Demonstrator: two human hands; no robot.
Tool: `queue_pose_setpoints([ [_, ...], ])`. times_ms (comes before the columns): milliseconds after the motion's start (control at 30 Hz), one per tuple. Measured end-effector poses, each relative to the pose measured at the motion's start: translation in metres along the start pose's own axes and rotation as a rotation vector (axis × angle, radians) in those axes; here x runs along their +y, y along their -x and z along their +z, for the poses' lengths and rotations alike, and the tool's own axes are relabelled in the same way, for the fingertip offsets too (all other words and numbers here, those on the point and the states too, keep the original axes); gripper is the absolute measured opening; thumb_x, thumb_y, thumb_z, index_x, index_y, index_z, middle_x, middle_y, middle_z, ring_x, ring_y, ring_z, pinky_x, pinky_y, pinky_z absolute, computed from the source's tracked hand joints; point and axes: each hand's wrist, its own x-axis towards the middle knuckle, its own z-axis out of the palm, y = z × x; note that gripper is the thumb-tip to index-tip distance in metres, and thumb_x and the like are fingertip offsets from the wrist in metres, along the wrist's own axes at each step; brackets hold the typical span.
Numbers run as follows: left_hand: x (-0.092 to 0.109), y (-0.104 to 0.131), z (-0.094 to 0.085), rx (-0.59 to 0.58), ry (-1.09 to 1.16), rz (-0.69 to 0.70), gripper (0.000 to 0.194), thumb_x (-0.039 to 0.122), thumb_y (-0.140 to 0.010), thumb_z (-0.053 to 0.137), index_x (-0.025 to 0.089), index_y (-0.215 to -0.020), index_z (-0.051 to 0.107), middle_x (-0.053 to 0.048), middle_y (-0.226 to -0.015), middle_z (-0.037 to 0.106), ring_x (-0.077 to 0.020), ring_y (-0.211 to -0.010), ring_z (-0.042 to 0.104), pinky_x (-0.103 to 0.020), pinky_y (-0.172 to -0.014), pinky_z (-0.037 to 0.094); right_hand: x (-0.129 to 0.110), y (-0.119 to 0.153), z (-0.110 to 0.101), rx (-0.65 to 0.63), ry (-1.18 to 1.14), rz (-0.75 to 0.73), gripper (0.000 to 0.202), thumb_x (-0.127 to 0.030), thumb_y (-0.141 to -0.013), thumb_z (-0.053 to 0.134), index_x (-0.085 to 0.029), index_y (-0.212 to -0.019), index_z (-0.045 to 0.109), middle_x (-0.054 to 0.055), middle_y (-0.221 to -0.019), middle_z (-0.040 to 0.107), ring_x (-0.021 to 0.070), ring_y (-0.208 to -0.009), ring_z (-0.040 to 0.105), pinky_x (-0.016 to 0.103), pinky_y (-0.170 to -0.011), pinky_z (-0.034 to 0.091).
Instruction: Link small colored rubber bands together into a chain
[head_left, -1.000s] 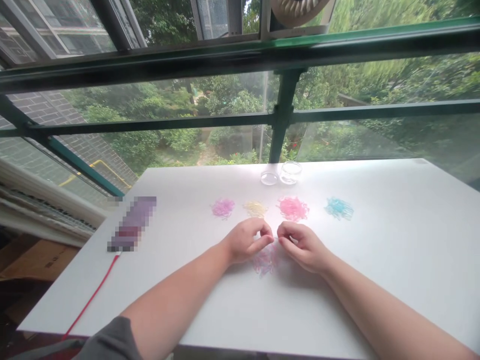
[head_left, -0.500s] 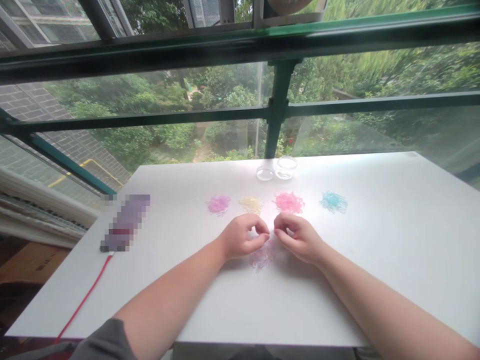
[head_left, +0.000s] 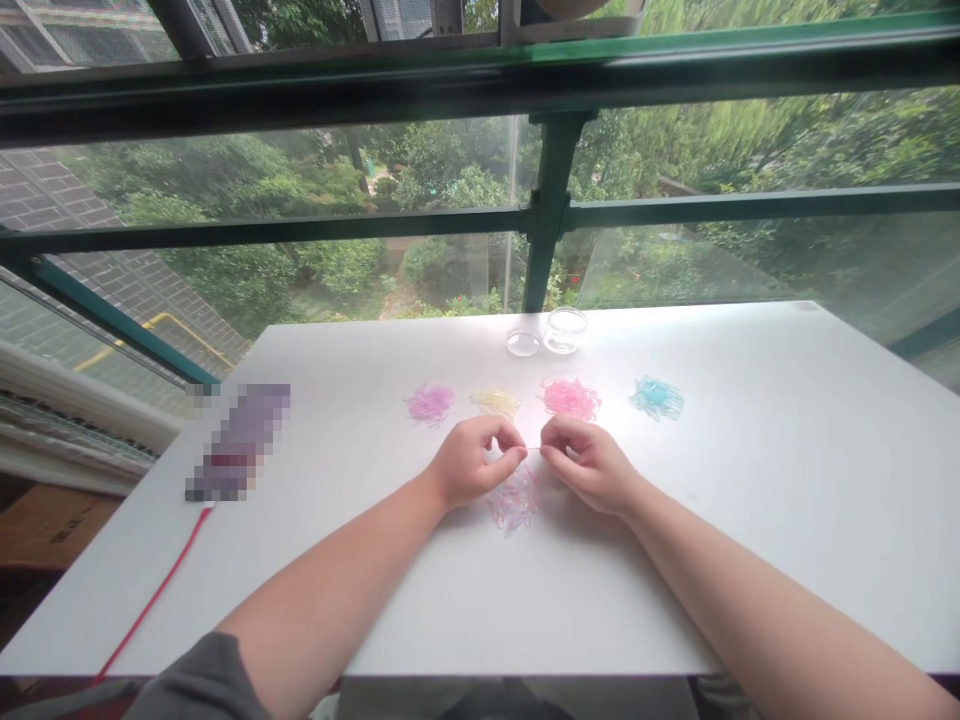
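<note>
A thin pink rubber band (head_left: 533, 448) runs between my two hands, pulled into a short line. My left hand (head_left: 469, 463) pinches one end of it between thumb and forefinger. The other end is in the fingertips of my right hand (head_left: 592, 465). Just below them lies a loose pile of mixed-colour rubber bands (head_left: 513, 503), partly covered by my left hand. Beyond my hands stand sorted heaps: purple bands (head_left: 430, 403), yellow bands (head_left: 495, 401), pink bands (head_left: 570, 398) and blue-green bands (head_left: 658, 397).
A clear round jar (head_left: 565, 332) and its clear lid (head_left: 523, 343) are at the back of the white table (head_left: 750, 500). At the left is a pixelated dark object (head_left: 240, 440) with a red cable (head_left: 154, 595). Green-framed windows border the far edge.
A pink band now shows stretched between my fingertips. Both hands sit slightly higher and further left in view; the whole scene has shifted a little left.
</note>
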Motion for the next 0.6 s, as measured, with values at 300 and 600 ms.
queue_pose_setpoints([
  [300,0.000,0.000,0.001,0.060,-0.006,-0.027,0.009,0.022,-0.078,0.054,0.016,-0.073,0.060,-0.001,-0.071,0.064,-0.0109,-0.068,0.056,-0.024,-0.064,0.039,-0.001,0.000,-0.004,0.083,0.058,0.015,0.010,-0.014,-0.076,0.046,-0.019,-0.067,0.044,-0.003,-0.061,0.042,0.0107,-0.058,0.041,0.024,-0.056,0.034],
  [600,-0.001,0.000,-0.002,0.094,0.025,-0.114,0.010,0.023,-0.077,0.053,0.016,-0.074,0.060,-0.001,-0.072,0.064,-0.0119,-0.068,0.056,-0.024,-0.062,0.040,0.020,-0.006,-0.021,0.315,0.309,0.164,0.013,-0.029,-0.079,0.050,-0.020,-0.072,0.055,-0.005,-0.049,0.037,0.0097,-0.046,0.036,0.023,-0.047,0.030],
])
